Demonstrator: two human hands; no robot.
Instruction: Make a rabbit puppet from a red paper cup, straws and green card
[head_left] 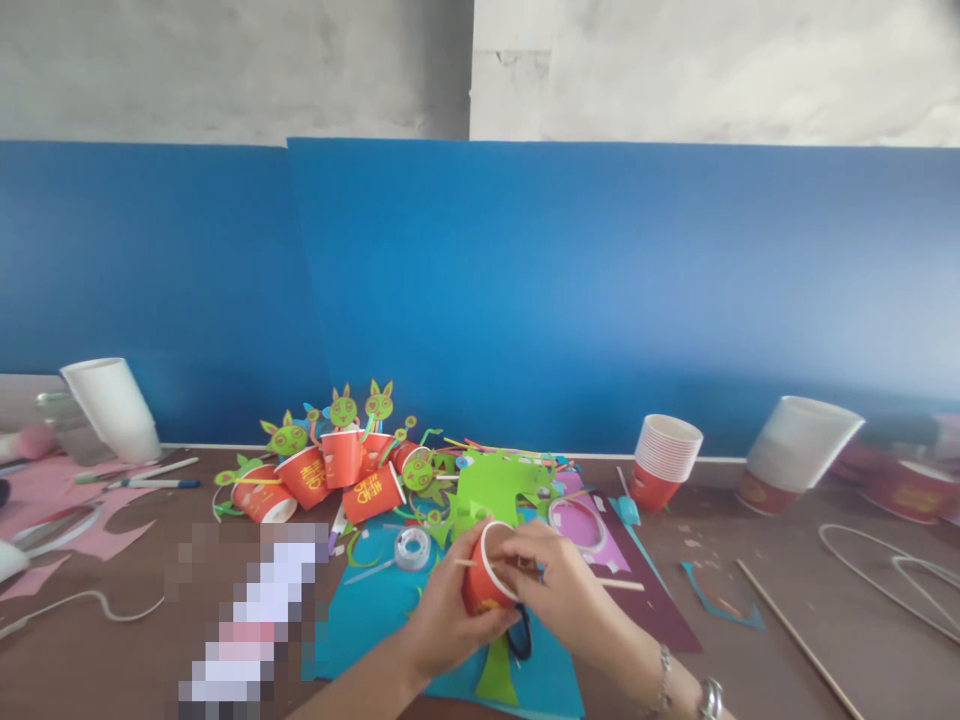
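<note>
Left hand [442, 605] wrapped round red paper cup [478, 590], tilted, mouth toward right hand [559, 575]. Right fingers bunched at cup's mouth; grip inside: cannot tell. Blue sheet [367, 625] beneath. Beyond: tape roll [412, 549], then cup stack [666, 460] near blue panel [562, 290].

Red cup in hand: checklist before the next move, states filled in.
1. Left hand holds red cup: ok, wrapped about its side.
2. Right hand at cup mouth: ok, bent over the opening.
3. Wooden stick through both cup walls: cannot tell, right hand hides part.
4. Tape roll apart from cup: ok, on the blue sheet.
5. Blue sheet free of scraps: not ok, green paper lies on it.
</note>
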